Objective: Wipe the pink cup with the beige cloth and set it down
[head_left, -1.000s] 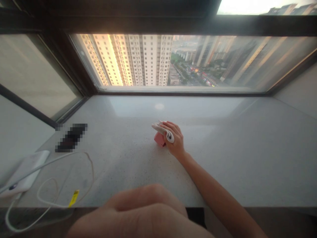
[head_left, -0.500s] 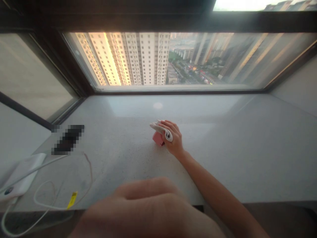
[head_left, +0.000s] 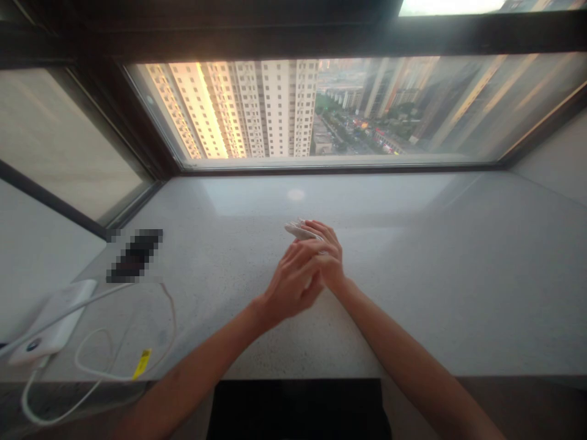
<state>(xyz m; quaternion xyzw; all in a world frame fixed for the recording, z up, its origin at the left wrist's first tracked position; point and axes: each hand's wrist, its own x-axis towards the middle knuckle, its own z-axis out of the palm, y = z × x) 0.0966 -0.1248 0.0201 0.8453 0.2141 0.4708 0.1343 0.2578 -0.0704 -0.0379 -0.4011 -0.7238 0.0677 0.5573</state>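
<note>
My right hand [head_left: 330,256] rests on the pale stone window sill [head_left: 413,275] with its fingers wrapped round a folded white cloth [head_left: 298,230], whose end sticks out to the left. My left hand [head_left: 293,281] lies over the same spot, its fingers curled against the right hand and covering the pink thing seen under the cloth before. Whether the left hand grips anything is hidden.
At the left of the sill lie a white power bank [head_left: 50,321] with a looping white cable [head_left: 123,360] bearing a yellow tag, and a dark blurred flat object [head_left: 135,253]. A large window [head_left: 321,110] rises at the back, a dark edge below the sill's front.
My left hand has come up from close to the camera and reached forward to meet the right hand, now hiding the pink thing. The right hand has stayed put.
</note>
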